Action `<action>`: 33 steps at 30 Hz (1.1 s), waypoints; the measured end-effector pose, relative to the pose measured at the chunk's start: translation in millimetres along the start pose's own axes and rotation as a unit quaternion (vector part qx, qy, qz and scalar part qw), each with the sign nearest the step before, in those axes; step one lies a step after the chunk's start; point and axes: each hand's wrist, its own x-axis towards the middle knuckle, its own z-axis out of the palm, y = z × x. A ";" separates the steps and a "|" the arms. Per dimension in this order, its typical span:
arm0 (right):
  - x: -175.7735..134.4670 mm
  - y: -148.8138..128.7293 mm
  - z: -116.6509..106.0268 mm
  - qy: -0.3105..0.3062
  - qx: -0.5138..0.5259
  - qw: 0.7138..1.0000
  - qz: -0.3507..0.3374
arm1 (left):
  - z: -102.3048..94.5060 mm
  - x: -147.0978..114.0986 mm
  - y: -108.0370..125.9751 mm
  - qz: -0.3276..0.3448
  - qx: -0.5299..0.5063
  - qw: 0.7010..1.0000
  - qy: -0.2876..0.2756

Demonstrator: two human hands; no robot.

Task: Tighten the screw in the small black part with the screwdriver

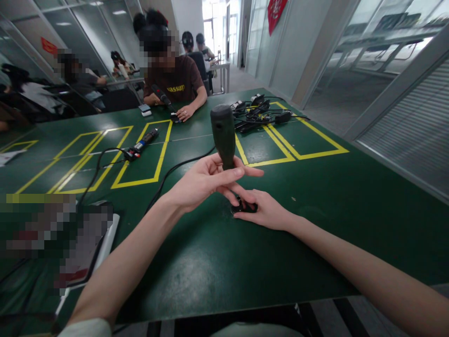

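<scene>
My left hand [206,180] is closed around the lower end of an upright screwdriver [223,131] with a thick dark handle. Its tip points down toward a small black part [242,208] on the green table [196,262]. That part is pinned between the fingers of my right hand [268,209], which rests low on the tabletop. Some fingers of my left hand reach down over the part. Where the tip meets the part is hidden behind my fingers.
Ahead lies a corded power screwdriver [142,145] among yellow tape outlines. A heap of black cables [257,114] is at the far right. Across the table a person [175,82] holds a similar tool. A blurred tablet-like item [114,234] sits at my left.
</scene>
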 end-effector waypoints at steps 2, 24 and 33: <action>-0.3 -0.8 -0.4 0.004 0.007 1.000 -0.001 | -0.6 0.2 0.0 0.008 -0.012 1.000 -0.006; -0.6 -0.2 -0.9 -0.002 0.004 1.000 0.001 | -5.4 -1.0 6.1 -0.003 -0.023 1.000 -0.015; 0.0 0.0 -0.5 -0.005 0.003 1.000 0.015 | -1.1 -1.9 1.3 0.000 0.019 1.000 0.002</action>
